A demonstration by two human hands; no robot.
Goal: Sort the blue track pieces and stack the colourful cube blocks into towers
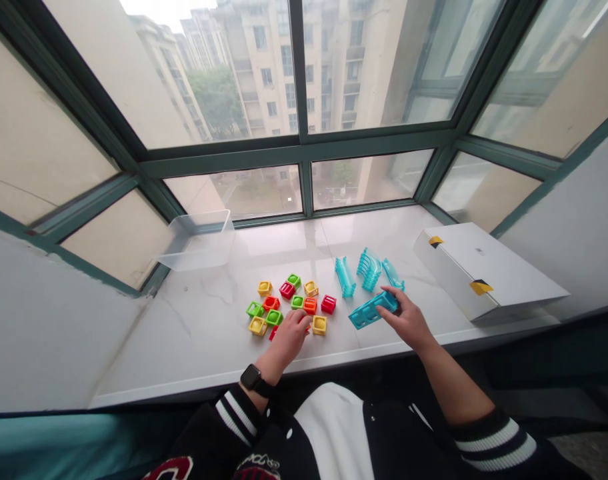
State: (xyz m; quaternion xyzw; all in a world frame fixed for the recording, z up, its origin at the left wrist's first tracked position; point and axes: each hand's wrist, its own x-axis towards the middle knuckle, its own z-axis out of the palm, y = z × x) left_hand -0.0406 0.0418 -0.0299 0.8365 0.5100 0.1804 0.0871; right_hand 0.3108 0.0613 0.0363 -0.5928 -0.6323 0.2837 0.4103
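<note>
My right hand (404, 316) grips one end of a blue plastic piece with square openings (369, 312), holding it tilted above the sill. Over the near side of a group of small plastic blocks, my left hand (290, 337) has its fingers bent downward and close together. A bit of orange-red shows beside those fingertips, but what they hold, if anything, is hidden. Around that hand lie a yellow block (319, 325), a green block (274, 317), an orange block (310, 305) and a red block (329, 304), among several others in these colours.
Beyond my right hand lie a straight light-blue piece (345, 277), a curved one (369, 269) and another slim one (393, 274). A clear plastic bin (199, 243) stands back left, and a white box (489, 270) right. Windows bound the white sill (184, 347).
</note>
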